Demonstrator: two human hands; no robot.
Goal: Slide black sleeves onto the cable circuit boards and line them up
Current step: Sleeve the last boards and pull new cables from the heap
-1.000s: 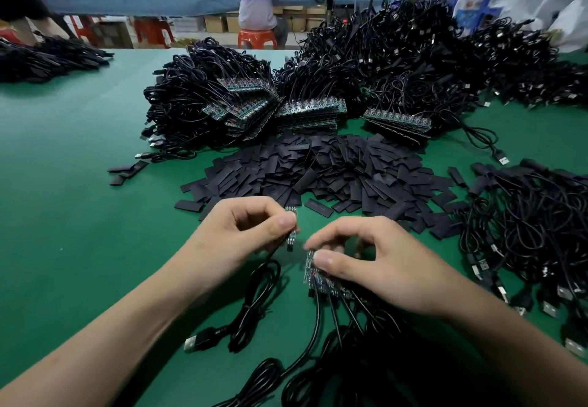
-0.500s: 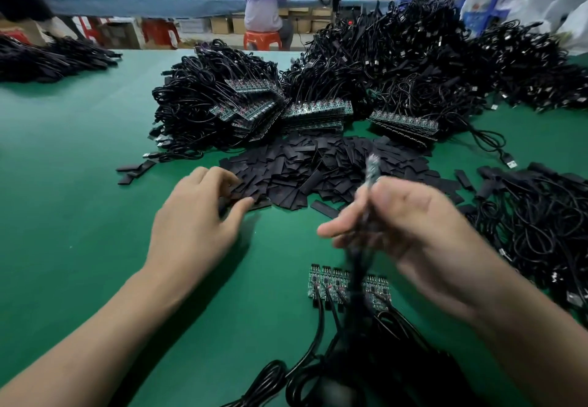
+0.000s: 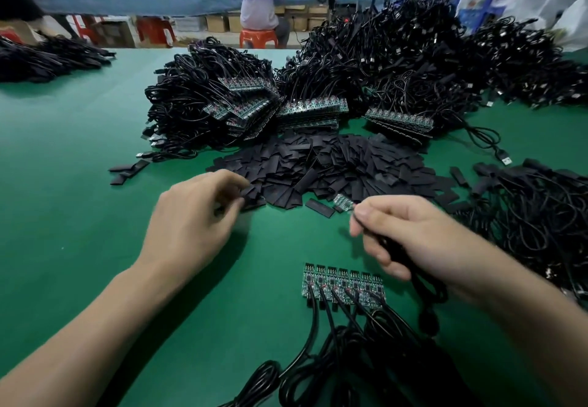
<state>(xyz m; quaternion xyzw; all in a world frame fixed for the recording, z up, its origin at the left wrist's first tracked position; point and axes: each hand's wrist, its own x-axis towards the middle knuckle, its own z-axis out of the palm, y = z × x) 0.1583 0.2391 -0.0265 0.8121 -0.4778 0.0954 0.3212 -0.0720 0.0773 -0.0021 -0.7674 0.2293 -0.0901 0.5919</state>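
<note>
We are holding both bare forearms stretched forward. Our left grip [image 3: 191, 218] is curling its fingers downward, thumb tucked toward the blurred tips. Our right grip [image 3: 410, 238] is pinching a black cable [image 3: 424, 288] between thumb and forefinger, knuckles up.

Blur hides whether the left hand [image 3: 191, 225] pinches one of the black sleeves [image 3: 318, 167]; lower-centre cables [image 3: 350, 362] leave the bottom edge.

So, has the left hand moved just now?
Yes. The left hand went forward, from beside the board row to the near edge of the sleeve pile.
</note>
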